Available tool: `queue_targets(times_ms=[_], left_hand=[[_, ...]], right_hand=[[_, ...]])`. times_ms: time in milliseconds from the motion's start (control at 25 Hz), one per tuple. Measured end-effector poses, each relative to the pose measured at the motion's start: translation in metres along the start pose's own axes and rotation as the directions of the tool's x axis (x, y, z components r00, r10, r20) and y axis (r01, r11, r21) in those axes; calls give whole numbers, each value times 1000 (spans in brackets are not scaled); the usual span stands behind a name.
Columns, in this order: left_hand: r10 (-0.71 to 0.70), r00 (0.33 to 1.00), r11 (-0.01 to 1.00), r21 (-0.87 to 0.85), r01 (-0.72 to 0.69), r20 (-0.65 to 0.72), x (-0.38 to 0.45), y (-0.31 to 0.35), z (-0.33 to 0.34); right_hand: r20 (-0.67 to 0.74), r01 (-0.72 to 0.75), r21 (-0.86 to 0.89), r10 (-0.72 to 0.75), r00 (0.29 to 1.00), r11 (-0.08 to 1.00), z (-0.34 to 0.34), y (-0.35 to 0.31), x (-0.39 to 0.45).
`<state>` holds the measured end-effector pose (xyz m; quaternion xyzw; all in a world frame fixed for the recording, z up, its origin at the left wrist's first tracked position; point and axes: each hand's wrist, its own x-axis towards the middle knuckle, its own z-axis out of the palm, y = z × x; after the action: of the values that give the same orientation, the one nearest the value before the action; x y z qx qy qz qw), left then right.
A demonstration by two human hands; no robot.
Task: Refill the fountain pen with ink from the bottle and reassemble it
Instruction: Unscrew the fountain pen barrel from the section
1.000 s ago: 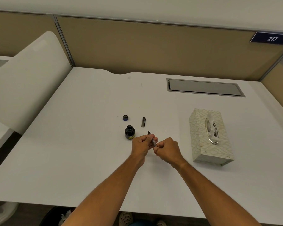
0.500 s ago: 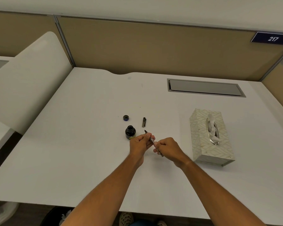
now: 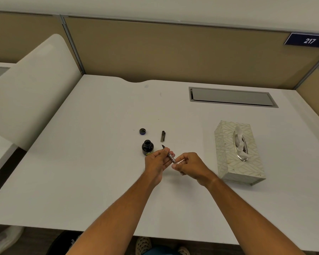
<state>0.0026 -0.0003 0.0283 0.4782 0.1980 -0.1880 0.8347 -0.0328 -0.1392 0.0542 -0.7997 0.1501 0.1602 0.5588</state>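
My right hand (image 3: 189, 163) pinches the pen barrel (image 3: 181, 173), and my left hand (image 3: 157, 161) grips the fountain pen's nib section (image 3: 169, 155), nib pointing away, both well inside the white desk's (image 3: 81, 162) near edge. Just beyond sits the open ink bottle (image 3: 147, 147), then its cap (image 3: 142, 131) and the pen cap (image 3: 162, 136). The tissue box (image 3: 238, 151) stands right; bare desktop lies left.
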Motion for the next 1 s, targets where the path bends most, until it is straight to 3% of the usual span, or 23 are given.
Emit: queue_targets(times_ms=[200, 360, 520, 1000], left_hand=[[-4, 1000, 1000, -2, 4, 9, 1, 3, -1], [-5, 1000, 1000, -8, 5, 12, 0, 2, -1], [-2, 1000, 1000, -5, 2, 15, 0, 3, -1], [-14, 1000, 1000, 6, 14, 19, 1, 5, -2]], right_hand=[[72, -51, -6, 52, 996, 999, -3, -3, 2], [17, -36, 17, 35, 999, 999, 1, -3, -1], [74, -59, 15, 58, 996, 998, -3, -4, -1], [39, -84, 39, 83, 996, 996, -4, -7, -5]])
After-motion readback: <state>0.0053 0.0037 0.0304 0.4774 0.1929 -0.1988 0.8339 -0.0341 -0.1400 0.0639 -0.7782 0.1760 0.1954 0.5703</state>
